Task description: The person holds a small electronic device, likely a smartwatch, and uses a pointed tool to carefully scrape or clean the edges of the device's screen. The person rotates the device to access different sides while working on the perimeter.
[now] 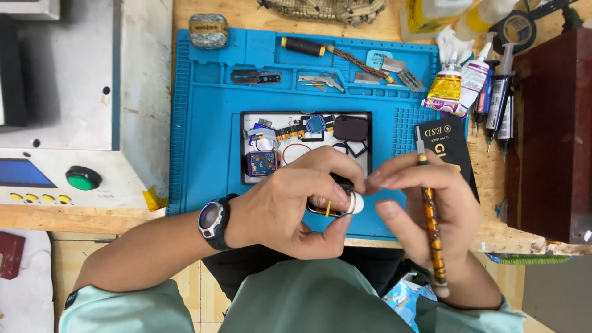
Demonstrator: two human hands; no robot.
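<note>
My left hand [290, 206], with a wristwatch [213, 220] on its wrist, is closed around a small dark device [336, 206] with a white rounded end, held over the front edge of a blue work mat [206, 135]. My right hand [431, 216] grips a long orange-and-black patterned tool [430, 213] that runs upright through the fingers, and its fingertips touch the device's white end. Just behind both hands sits a white tray [364, 120] with several small watch parts, circuit boards and a red ring.
A machine with a green button [82, 177] stands at the left. A metal tin [208, 31], a black-handled tool [336, 52] and tweezers lie on the mat's back. Glue tubes and syringes [475, 80] sit at the right, beside a black packet [447, 145] and a dark red box [555, 135].
</note>
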